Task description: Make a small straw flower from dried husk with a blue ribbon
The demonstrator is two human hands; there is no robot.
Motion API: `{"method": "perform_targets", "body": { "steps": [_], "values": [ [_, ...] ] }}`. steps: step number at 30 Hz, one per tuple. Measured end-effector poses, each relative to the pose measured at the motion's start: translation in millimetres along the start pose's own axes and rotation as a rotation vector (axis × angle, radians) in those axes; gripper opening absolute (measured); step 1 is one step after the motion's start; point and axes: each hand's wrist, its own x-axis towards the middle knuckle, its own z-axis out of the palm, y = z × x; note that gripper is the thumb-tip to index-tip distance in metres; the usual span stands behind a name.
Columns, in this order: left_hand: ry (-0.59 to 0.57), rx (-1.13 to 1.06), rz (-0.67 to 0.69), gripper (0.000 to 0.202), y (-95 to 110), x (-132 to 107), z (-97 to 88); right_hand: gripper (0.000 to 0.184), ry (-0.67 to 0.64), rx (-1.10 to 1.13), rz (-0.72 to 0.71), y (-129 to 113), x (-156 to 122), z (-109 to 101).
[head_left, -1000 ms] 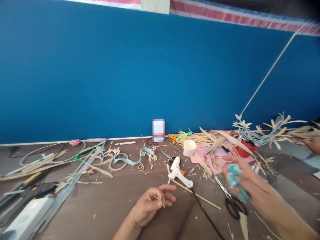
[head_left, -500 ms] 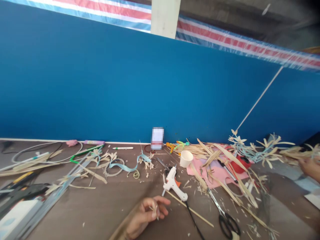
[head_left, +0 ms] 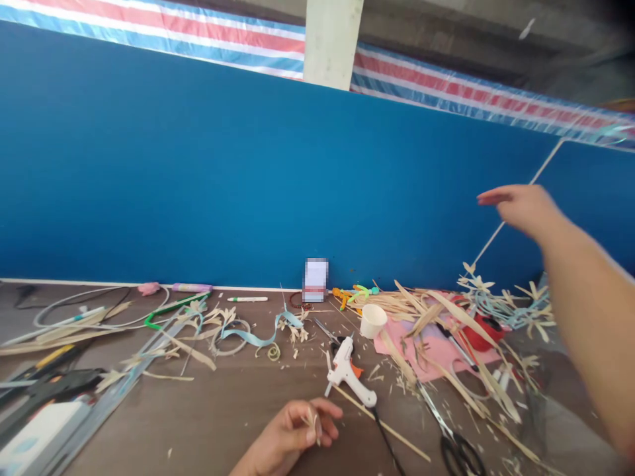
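Observation:
My left hand [head_left: 295, 433] is low in the middle, above the brown table. Its thumb and index finger pinch a small pale piece of dried husk or straw [head_left: 312, 426] that looks like a little flower. My right hand [head_left: 528, 206] is raised at the right, in front of the blue panel, fingers stretched out to the left; I see nothing in it. Just beyond my left hand lies a white hot glue gun [head_left: 350, 373] with a black cord. Below my right hand are husk flowers on light blue stems [head_left: 489, 291], partly hidden by my forearm.
Black-handled scissors [head_left: 461, 453] lie at the right, near a pink sheet [head_left: 397, 347] under straw strips. A white paper cup [head_left: 373, 321], a red tape roll [head_left: 482, 332] and a blue ribbon [head_left: 255, 337] are around. A white box [head_left: 44, 436] sits front left. The blue panel [head_left: 248, 165] bounds the table.
My right hand has come up from the far right edge of the table, beside the straw, to in front of the panel. My left hand still pinches the small husk piece.

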Motion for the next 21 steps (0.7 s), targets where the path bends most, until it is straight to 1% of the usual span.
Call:
{"method": "perform_targets", "body": {
  "steps": [1,2,3,5,7,9,11,13,15,16,18,21],
  "values": [
    [-0.005,0.001,0.0,0.005,-0.1,0.2,0.5,0.074,-0.016,-0.048,-0.062,-9.8,14.1,8.3],
    [-0.007,0.002,0.0,0.005,0.1,0.4,0.9,0.071,-0.037,-0.098,-0.128,-14.7,21.9,15.7],
    [-0.007,0.004,0.001,0.005,0.5,0.7,1.1,0.066,-0.059,-0.143,-0.186,-15.3,23.9,22.7],
    [0.005,0.01,0.011,0.006,1.5,1.3,1.1,0.05,-0.092,-0.194,-0.252,-7.5,13.3,36.4],
    [0.033,0.014,0.03,0.006,2.5,2.3,0.5,0.036,-0.131,-0.215,-0.297,4.4,-11.0,52.4],
    [0.086,0.011,0.057,0.006,3.3,3.7,-0.7,0.026,-0.193,-0.209,-0.345,13.8,-45.3,71.3],
    [0.149,0.01,0.082,0.007,3.8,5.6,-1.9,0.02,-0.33,-0.176,-0.395,19.6,-86.5,92.1],
    [0.246,0.004,0.097,0.007,3.8,8.0,-2.7,0.019,-0.48,-0.074,-0.372,24.4,-129.8,113.7],
    [0.344,0.033,0.107,0.007,3.7,10.5,-2.5,0.018,-0.62,0.032,-0.289,31.7,-168.4,136.6],
    [0.377,0.064,0.116,0.008,3.6,11.8,-2.2,0.017,-0.67,0.079,-0.252,36.9,-184.6,148.7],
    [0.433,0.099,0.125,0.011,3.5,14.0,-1.7,0.015,-0.693,0.174,-0.165,50.1,-209.8,174.0],
    [0.528,0.11,0.134,0.013,4.2,16.2,-3.0,0.016,-0.624,0.31,-0.037,71.3,-235.0,211.2]
  ]
}}
